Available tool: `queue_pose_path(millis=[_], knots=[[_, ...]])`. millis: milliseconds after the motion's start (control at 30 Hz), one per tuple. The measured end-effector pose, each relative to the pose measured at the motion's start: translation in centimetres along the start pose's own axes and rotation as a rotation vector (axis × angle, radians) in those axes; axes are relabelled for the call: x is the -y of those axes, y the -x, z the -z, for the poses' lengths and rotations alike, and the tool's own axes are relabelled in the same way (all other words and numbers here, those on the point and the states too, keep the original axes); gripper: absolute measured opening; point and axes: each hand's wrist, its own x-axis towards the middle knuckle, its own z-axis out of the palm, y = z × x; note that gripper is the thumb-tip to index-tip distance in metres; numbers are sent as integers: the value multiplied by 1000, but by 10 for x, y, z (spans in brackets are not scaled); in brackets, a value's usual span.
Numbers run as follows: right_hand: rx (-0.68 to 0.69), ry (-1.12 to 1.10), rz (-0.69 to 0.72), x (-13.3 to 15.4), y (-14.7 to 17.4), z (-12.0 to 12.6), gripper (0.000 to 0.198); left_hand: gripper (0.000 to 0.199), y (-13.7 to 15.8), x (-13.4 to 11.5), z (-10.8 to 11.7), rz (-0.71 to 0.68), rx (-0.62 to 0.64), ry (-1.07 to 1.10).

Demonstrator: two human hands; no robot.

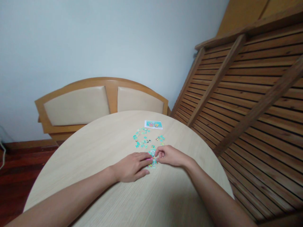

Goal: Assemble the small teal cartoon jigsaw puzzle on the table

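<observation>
A: What did the head feed give you on the left side?

B: I logged the left hand (131, 167) palm down, fingers stretched out and slightly parted, the tips lying over a partly joined jigsaw (152, 165). The thumb stood apart from the rest, near the jigsaw's near edge.

A: And the right hand (171, 156)?

B: At the jigsaw's right edge, thumb and forefinger bent toward each other. Whether they pinched a piece I could not tell; the detail was too small.

A: Position of the jigsaw?

B: On the desk (78, 164), between the two hands, partly covered by the left fingers. Teal, pink and yellow showed on it.

A: Loose pieces?

B: Beyond the jigsaw I recorded a curved scatter of mostly teal pieces (136, 137), a smaller cluster (161, 138) to its right, and a few dark pieces (148, 141) between. Farther out lay a picture card (153, 125), white-edged, with coloured figures on teal.

A: Surroundings?

B: The desk was round, with pale wood grain. Behind it I noted a wooden headboard (111, 94) with two cream panels, set before a pale wall (106, 37). A slatted wooden frame (217, 107) rose on the right; reddish-brown floor (21, 173) showed at left.
</observation>
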Motion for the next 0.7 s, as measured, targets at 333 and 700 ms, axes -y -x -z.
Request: queue_pose_path(millis=[333,700], knots=[[54,-40,38,-2,-1,1,15,44,0,-1,0,7,12,-5],[-48,57,116,-7,2,14,17,45,0,-1,0,22,37,-25]])
